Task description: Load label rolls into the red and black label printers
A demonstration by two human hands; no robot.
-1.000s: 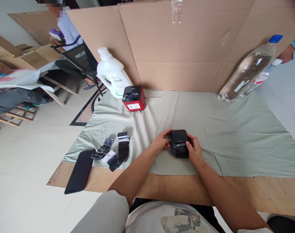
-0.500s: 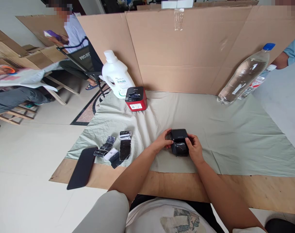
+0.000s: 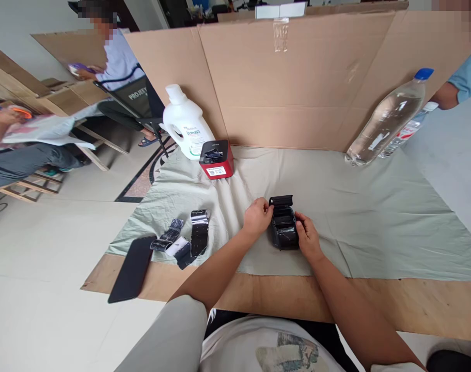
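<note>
Black printer (image 3: 283, 230) sits on the green cloth (image 3: 375, 217) near the middle of the low table (image 3: 413, 305), its lid tipped up at the far end. Left hand (image 3: 257, 217) grips its left side with fingertips at the lid hinge; right hand (image 3: 307, 236) clasps its right side. Behind stands a cardboard wall (image 3: 289, 82), with a clear bottle (image 3: 386, 119) far right, a white jug (image 3: 185, 124) and red printer (image 3: 217, 159) far left. Black phone (image 3: 132, 268) and foil rolls (image 3: 189, 238) lie near left.
</note>
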